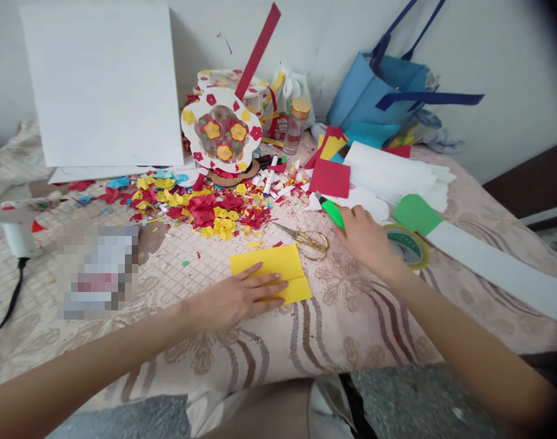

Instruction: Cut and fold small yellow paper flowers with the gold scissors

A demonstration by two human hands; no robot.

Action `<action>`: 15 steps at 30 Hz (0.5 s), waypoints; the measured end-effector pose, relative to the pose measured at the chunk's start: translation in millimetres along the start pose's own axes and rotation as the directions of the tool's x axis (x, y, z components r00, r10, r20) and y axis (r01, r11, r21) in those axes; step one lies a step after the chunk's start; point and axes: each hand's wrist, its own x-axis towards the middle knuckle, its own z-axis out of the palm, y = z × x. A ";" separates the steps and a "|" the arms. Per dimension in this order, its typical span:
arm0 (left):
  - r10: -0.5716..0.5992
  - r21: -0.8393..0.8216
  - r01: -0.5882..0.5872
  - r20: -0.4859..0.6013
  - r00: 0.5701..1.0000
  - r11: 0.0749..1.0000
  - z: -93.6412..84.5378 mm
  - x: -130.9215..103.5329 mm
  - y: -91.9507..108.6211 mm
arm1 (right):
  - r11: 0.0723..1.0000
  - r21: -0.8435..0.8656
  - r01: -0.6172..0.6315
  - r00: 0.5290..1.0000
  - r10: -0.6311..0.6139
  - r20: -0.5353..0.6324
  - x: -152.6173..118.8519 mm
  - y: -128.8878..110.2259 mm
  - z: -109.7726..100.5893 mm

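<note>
My left hand [239,297] lies with its fingers spread over a creased yellow sheet of paper [278,259] near the table's front edge. In my right hand [363,235] is a green cutter [333,212], its tip pointing up and to the left. Gold-handled scissors [310,242] lie on the cloth between the yellow paper and my right hand, blades toward the left. A red paper square [330,178] lies just beyond the cutter. Beside my right wrist sits a roll of tape [409,247], partly hidden by it.
Paper flowers and scraps [205,210] cover the middle. Behind them stand a flower-decorated piece [221,131], a bottle [297,125] and a white board [104,85]. A glue gun [17,228] is at left, a blue bag [379,88] at back right, a white strip [502,262] at right.
</note>
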 end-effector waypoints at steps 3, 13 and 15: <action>-0.025 -0.005 0.025 0.013 1.000 1.000 5.2 6.4 2.7 | 0.999 -0.043 -0.032 0.998 0.034 0.058 8.1 -1.7 11.6; -0.247 0.104 0.252 -0.056 0.967 0.962 24.3 14.9 39.1 | 0.901 0.420 -0.110 0.990 0.135 -0.030 -6.3 2.9 2.9; -0.236 0.088 0.239 -0.039 0.971 0.967 20.3 14.0 37.6 | 0.847 0.527 -0.069 0.998 0.066 0.025 -11.6 -5.8 2.1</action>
